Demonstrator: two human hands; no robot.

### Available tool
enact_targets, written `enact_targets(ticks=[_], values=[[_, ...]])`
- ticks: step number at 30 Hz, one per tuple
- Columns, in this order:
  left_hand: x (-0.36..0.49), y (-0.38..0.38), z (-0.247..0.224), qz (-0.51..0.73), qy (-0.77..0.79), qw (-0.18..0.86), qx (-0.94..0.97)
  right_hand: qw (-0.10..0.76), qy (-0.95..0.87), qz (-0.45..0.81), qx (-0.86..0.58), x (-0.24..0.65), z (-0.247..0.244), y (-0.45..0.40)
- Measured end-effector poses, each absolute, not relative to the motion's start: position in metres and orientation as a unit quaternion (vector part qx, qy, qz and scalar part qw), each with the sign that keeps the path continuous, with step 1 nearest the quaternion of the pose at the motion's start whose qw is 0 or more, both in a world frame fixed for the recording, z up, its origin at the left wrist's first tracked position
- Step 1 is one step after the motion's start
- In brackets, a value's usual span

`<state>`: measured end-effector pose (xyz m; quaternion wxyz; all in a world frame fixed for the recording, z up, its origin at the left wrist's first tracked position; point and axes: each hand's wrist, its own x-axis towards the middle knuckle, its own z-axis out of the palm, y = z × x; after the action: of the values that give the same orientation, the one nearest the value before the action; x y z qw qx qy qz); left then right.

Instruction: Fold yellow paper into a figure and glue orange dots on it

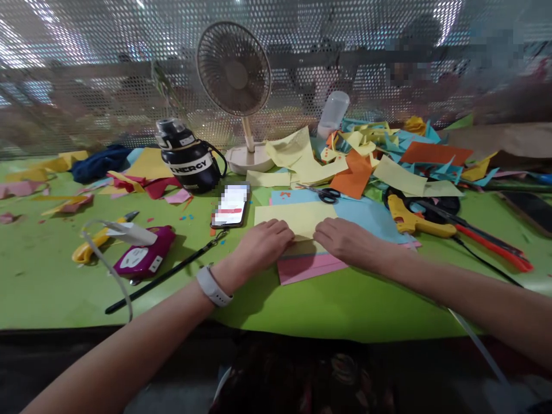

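A pale yellow sheet of paper (288,213) lies in front of me, with its near edge folded over. My left hand (272,234) grips that edge on the left, fingers closed together. On the right part of the same edge, my right hand (338,237) is closed on the paper, and the thumbs are mostly hidden. Beneath it lie blue paper (371,215) and pink paper (308,269). Black-handled scissors (328,195) rest just beyond the yellow sheet. To the left of the papers, a lit phone (232,205) stands close to my left hand.
A yellow glue gun (418,221) and a red-handled tool (495,238) lie at right. Cut paper scraps (357,167) pile up behind. A fan (235,75) and a dark bottle (187,158) stand at the back. Leftward are a purple power adapter (144,253) and a yellow cutter (92,244).
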<state>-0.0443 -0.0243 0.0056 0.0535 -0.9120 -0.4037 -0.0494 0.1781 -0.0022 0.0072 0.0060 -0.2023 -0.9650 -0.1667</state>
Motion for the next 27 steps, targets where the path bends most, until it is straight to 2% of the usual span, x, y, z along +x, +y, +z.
enact_targets(ticks=[4, 7, 11, 13, 16, 18, 23, 27], values=[[-0.043, -0.023, 0.004, -0.059, -0.41, 0.048, -0.909, 0.036, -0.957, -0.14, -0.252, 0.179, 0.002, -0.001], [-0.041, -0.021, 0.008, -0.088, -0.435, -0.006, -0.896, 0.061, -0.951, -0.077, -0.291, 0.178, 0.001, 0.001], [-0.041, -0.017, 0.01, -0.123, -0.496, -0.111, -0.853, 0.104, -0.918, 0.091, -0.372, 0.176, 0.004, 0.007], [-0.042, -0.014, 0.01, -0.131, -0.517, -0.133, -0.836, 0.11, -0.884, 0.176, -0.418, 0.175, 0.007, 0.011], [-0.043, -0.012, 0.01, -0.143, -0.54, -0.156, -0.815, 0.098, -0.859, 0.235, -0.445, 0.175, 0.012, 0.018], [-0.038, -0.016, 0.01, -0.14, -0.547, -0.133, -0.814, 0.084, -0.852, 0.26, -0.447, 0.175, 0.014, 0.023], [-0.01, -0.042, -0.007, -0.099, -0.507, 0.014, -0.856, 0.052, -0.84, 0.31, -0.442, 0.173, 0.016, 0.033], [0.004, -0.058, -0.022, -0.088, -0.511, -0.005, -0.855, 0.038, -0.837, 0.324, -0.439, 0.172, 0.022, 0.032]])
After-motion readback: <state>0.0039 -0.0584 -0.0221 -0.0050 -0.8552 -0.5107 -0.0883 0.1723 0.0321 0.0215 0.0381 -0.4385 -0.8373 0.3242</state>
